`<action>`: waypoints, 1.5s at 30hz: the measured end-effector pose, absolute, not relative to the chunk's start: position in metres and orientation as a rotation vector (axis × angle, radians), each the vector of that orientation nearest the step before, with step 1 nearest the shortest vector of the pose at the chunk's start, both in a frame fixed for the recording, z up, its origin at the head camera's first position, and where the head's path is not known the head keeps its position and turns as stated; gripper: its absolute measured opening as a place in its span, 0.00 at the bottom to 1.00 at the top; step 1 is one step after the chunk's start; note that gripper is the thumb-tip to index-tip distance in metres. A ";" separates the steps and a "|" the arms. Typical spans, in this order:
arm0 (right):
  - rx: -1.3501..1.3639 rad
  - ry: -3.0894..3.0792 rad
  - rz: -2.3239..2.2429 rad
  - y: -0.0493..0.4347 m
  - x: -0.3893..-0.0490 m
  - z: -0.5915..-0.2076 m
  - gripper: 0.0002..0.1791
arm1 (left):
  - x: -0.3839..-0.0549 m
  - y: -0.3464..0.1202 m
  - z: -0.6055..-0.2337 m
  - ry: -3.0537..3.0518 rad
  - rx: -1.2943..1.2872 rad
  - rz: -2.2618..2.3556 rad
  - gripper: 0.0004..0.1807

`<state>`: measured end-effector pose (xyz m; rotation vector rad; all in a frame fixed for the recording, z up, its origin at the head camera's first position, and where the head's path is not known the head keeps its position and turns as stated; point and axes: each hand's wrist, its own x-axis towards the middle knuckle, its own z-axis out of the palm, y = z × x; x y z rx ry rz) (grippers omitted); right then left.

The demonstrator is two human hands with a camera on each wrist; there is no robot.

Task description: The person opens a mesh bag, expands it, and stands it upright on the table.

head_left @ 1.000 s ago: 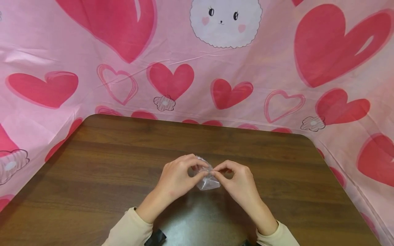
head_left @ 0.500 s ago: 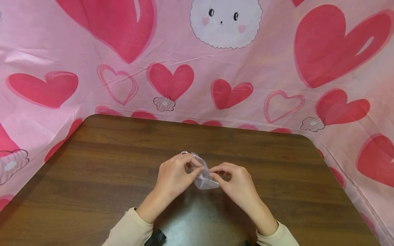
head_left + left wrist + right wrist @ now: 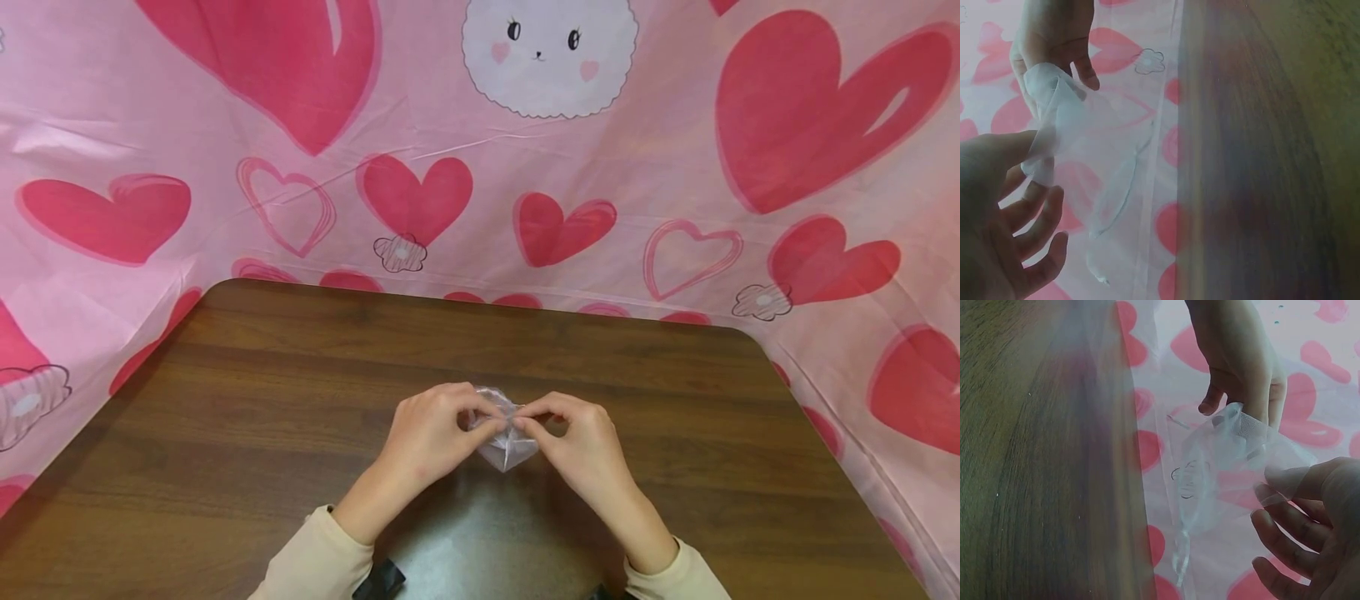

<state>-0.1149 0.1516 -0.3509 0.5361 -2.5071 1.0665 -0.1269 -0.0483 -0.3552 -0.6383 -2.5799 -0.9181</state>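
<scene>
A small sheer, whitish mesh pouch (image 3: pixel 506 454) hangs between the two hands over the middle of the table in the head view. My left hand (image 3: pixel 435 433) pinches its upper edge between thumb and index finger. My right hand (image 3: pixel 581 437) pinches the same edge from the other side, fingertips close to the left ones. In the right wrist view the pouch (image 3: pixel 1229 469) spreads between the hands, with dark curved marks on it and a thin ribbon-like strand (image 3: pixel 1181 559) dangling. The pouch (image 3: pixel 1063 109) looks folded over at the fingers in the left wrist view.
A dark brown wooden table (image 3: pixel 300 367) lies under the hands. Pink cloth (image 3: pixel 495 142) printed with red hearts surrounds its back and sides. A black object (image 3: pixel 381 578) shows at the left cuff.
My left hand moved left, then back right beside my right hand. The pouch's lower edge has turned to a point toward me. A white loop seen beyond the left hand is out of sight.
</scene>
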 end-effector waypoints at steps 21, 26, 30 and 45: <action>0.644 -2.256 1.282 0.151 -0.110 -0.344 0.07 | -0.127 -0.049 -0.354 -2.483 -0.430 -0.915 0.09; 0.621 -2.264 1.275 0.150 -0.108 -0.342 0.07 | -0.127 -0.049 -0.353 -2.419 -0.372 -0.946 0.09; 0.620 -2.282 1.238 0.149 -0.108 -0.342 0.10 | -0.128 -0.049 -0.354 -2.374 -0.377 -0.961 0.09; 0.534 -2.267 1.120 0.155 -0.113 -0.345 0.11 | -0.127 -0.048 -0.352 -2.354 -0.457 -0.959 0.08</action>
